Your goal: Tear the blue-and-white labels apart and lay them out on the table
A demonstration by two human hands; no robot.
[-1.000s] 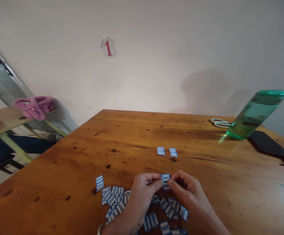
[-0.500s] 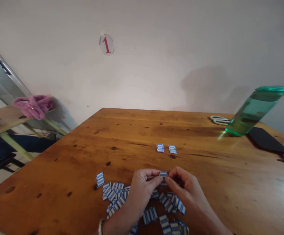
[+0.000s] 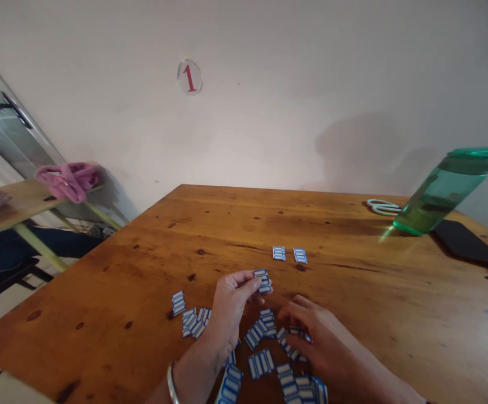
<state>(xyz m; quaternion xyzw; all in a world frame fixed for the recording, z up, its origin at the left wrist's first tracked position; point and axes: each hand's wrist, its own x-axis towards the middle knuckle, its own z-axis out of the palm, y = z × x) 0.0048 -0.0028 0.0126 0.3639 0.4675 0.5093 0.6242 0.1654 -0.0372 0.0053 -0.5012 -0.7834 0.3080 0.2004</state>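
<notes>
My left hand (image 3: 231,297) pinches a small blue-and-white label sheet (image 3: 262,280) between thumb and fingers, raised above the wooden table. A scattered pile of similar label sheets (image 3: 261,363) spreads beneath and between my hands; part of it is hidden by my left forearm. Over the right side of that pile is my right hand (image 3: 317,336), fingers bent and thumb apart, close to several sheets (image 3: 288,343). I cannot make out anything held in it. Farther forward, two label sheets (image 3: 279,253) (image 3: 300,256) lie side by side.
A green bottle (image 3: 448,191) stands at the right, beside a dark flat object (image 3: 465,242) and a looped white cable (image 3: 382,207). One label sheet (image 3: 178,302) lies left of the pile. A pink cloth (image 3: 70,180) rests on another table (image 3: 21,203) at left.
My hands have separated. The left has moved left and up with the label sheet, now turned face-on; the right has let go and dropped toward the pile. The view has shifted slightly.
</notes>
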